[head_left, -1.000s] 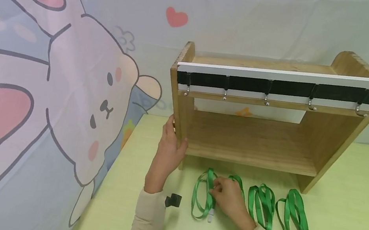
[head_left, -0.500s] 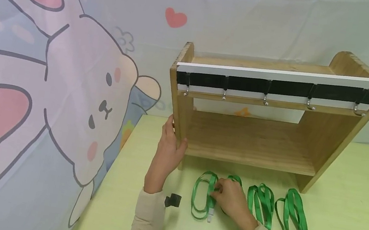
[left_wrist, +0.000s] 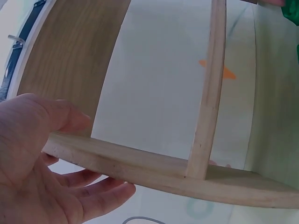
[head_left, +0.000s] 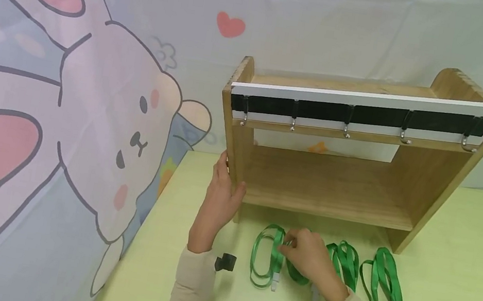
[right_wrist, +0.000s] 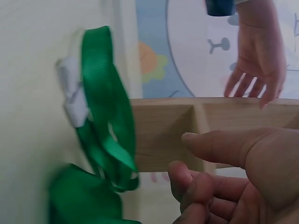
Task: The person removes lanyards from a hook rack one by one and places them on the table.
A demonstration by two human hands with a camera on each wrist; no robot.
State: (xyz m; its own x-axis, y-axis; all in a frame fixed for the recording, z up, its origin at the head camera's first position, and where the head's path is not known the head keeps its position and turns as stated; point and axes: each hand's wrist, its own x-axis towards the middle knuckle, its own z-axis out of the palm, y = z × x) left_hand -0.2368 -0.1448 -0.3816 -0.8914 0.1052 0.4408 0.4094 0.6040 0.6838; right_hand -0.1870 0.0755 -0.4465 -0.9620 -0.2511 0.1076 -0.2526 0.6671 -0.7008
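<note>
My left hand point(head_left: 220, 199) grips the left side panel of a wooden shelf point(head_left: 330, 184). In the left wrist view the thumb lies on the inner side of the panel point(left_wrist: 140, 163) and the fingers on the outer side. My right hand point(head_left: 307, 256), fingers loosely bent, hovers just right of the leftmost green lanyard point(head_left: 276, 254) and partly covers a second lanyard point(head_left: 297, 276). Seen in the right wrist view, a gap shows between its thumb and fingers point(right_wrist: 187, 186), and a looped lanyard point(right_wrist: 98, 93) with a pale clip lies apart from them.
Two more coiled green lanyards, the middle one point(head_left: 346, 262) and the rightmost one point(head_left: 385, 281), lie on the yellow-green table point(head_left: 460, 287). Across the shelf's top front runs a white and black strip point(head_left: 322, 111) with several metal hooks. Cartoon-printed cloth point(head_left: 334, 29) hangs behind and at left.
My right hand has drawn a little right, off the leftmost lanyard, whose upper loop has settled wider. My left hand keeps its place on the side panel.
</note>
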